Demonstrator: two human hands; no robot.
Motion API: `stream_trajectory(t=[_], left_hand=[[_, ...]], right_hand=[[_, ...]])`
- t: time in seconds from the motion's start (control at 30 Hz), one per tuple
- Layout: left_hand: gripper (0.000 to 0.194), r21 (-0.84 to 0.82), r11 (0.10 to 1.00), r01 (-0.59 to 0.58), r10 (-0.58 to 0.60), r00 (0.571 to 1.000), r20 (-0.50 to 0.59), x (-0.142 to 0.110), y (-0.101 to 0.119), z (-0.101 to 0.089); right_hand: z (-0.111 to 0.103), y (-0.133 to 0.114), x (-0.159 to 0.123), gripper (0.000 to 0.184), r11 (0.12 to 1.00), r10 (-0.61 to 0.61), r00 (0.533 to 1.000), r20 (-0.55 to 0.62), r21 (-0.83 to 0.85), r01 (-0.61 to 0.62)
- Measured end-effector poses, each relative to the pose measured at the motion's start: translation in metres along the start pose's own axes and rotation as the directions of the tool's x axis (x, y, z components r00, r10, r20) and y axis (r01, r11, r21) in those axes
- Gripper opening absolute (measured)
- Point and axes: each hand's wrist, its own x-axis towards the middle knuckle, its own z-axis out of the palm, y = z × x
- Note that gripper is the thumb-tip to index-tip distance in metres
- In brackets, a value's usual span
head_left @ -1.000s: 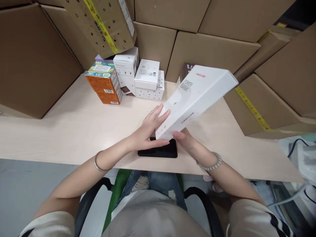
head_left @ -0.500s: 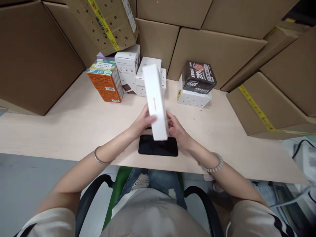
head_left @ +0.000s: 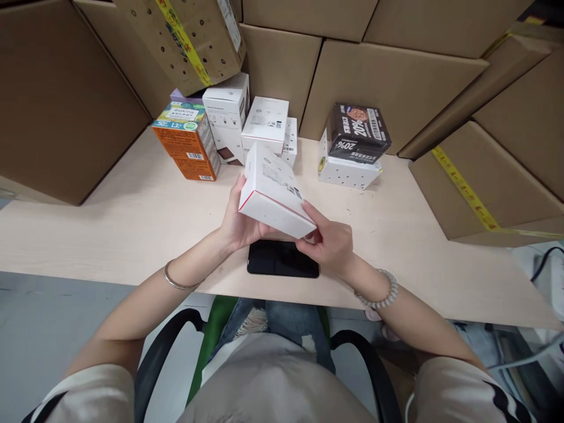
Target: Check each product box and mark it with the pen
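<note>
A white cardboard box (head_left: 275, 191) with a red line along its edge and small print is held up over the table, tilted. My left hand (head_left: 240, 220) wraps its left side and underside, the thumb on the left edge. At the lower right corner, my right hand (head_left: 328, 241) grips the same box between thumb and fingers. Below the box a black smartphone (head_left: 283, 261) lies on the table, screen up, its upper edge partly covered by my hands.
Along the back left stand orange boxes (head_left: 187, 155), a tall white box (head_left: 222, 126) and another white box (head_left: 265, 120). A black box (head_left: 359, 132) rests on a white dotted box (head_left: 348, 172) at the right. Large brown cartons (head_left: 388, 94) wall in the wooden table (head_left: 132, 223).
The white box has been turned from its narrow side, so a broad printed face now shows. My left hand has shifted under it and my right hand onto its lower right corner.
</note>
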Motion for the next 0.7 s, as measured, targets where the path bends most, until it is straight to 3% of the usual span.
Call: stream_trajectory(t=[0.13,0.2,0.3,0.4,0.47,0.53,0.63,0.7], left_hand=[[0.069,0.032,0.999,-0.025,0.024,0.999,0.039,0.002,0.007,-0.003],[0.066,0.070,0.997,-0.028,0.029,0.999,-0.022,0.004,0.009,-0.006],[0.065,0.128,0.991,-0.032,0.057,0.978,-0.200,0.008,0.004,-0.010],[0.069,0.131,0.990,-0.059,0.089,0.968,-0.235,0.010,-0.003,-0.013],[0.070,0.132,0.985,-0.112,0.137,0.970,-0.203,0.011,-0.004,-0.013],[0.069,0.152,0.968,-0.199,0.225,0.958,-0.180,0.011,-0.001,-0.014],[0.066,0.197,0.929,-0.312,0.340,0.931,-0.129,0.009,0.008,-0.018],[0.064,0.236,0.908,-0.345,0.373,0.924,-0.084,0.009,0.012,-0.023]], right_hand=[[-0.005,0.012,-0.002,0.040,0.984,-0.142,0.990,-0.002,-0.106,0.141],[-0.006,0.020,-0.001,0.028,0.956,-0.215,0.976,0.028,-0.196,0.216],[-0.005,0.027,0.001,0.043,0.899,-0.329,0.942,0.060,-0.284,0.332],[-0.002,0.025,0.000,0.046,0.906,-0.347,0.932,0.102,-0.219,0.361],[-0.001,0.020,-0.004,0.050,0.959,-0.250,0.963,0.098,-0.114,0.260],[0.000,0.016,-0.007,0.069,0.998,-0.055,0.988,0.144,0.024,0.052],[0.002,0.016,-0.006,0.094,0.949,0.238,0.920,0.311,0.127,-0.288],[0.005,0.022,-0.004,0.085,0.911,0.346,0.863,0.368,0.087,-0.403]])
